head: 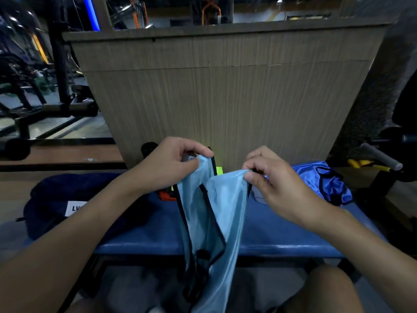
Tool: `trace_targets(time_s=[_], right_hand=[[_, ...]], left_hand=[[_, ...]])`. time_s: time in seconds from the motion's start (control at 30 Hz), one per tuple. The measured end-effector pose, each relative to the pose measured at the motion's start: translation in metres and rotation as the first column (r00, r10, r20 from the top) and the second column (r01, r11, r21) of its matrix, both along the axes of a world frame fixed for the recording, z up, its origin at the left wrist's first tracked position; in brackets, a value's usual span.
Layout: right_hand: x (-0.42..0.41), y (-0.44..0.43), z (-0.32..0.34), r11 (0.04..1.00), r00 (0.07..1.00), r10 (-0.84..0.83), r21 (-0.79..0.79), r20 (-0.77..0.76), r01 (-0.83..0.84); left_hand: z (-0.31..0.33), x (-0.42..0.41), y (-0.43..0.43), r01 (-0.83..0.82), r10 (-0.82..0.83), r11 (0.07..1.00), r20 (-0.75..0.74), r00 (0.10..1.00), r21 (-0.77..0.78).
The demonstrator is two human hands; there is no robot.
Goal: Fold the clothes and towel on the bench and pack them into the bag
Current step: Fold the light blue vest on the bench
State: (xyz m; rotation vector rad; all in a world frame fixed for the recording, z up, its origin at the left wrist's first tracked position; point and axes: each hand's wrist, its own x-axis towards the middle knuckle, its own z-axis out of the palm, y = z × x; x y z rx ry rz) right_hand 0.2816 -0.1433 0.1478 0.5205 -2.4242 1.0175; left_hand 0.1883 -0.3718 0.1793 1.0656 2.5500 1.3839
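Note:
A light blue mesh vest [222,213] with black trim hangs over the front edge of the blue bench [279,229]. My left hand [173,163] pinches its left shoulder strap and my right hand [268,177] pinches the right one, both lifted above the bench. A darker blue vest [325,181] lies crumpled on the bench at the right. A dark navy bag [67,199] with a white label sits at the bench's left end. Orange and neon-yellow fabric [168,195] shows behind the held vest, partly hidden.
A tall wood-grain panel [225,86] stands right behind the bench. Gym equipment frames [61,105] fill the left background. A grey handle and yellow parts [374,159] stick out at the right. My knees are below the bench edge.

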Motion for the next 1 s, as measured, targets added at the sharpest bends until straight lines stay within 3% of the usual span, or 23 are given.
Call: trace_targets(time_s=[0.17, 0.6, 0.77, 1.0], right_hand=[[0.006, -0.007, 0.007, 0.998, 0.992, 0.047, -0.053, 0.119, -0.04], [0.0, -0.018, 0.002, 0.926, 0.989, 0.077, -0.376, 0.129, -0.023], [-0.002, -0.009, 0.004, 0.916, 0.999, 0.017, -0.4, 0.038, -0.001], [-0.005, 0.001, 0.0, 0.93, 0.995, -0.001, -0.365, 0.097, 0.036]], left_hand=[[0.009, 0.011, 0.005, 0.095, -0.097, 0.991, 0.02, 0.995, 0.095], [0.002, 0.02, 0.017, 0.191, -0.192, 0.967, -0.011, 0.981, 0.166], [-0.006, 0.013, -0.001, 0.183, -0.184, 0.983, 0.143, 0.972, 0.023], [-0.01, 0.01, -0.003, -0.099, 0.071, 0.981, 0.169, 0.983, 0.166]])
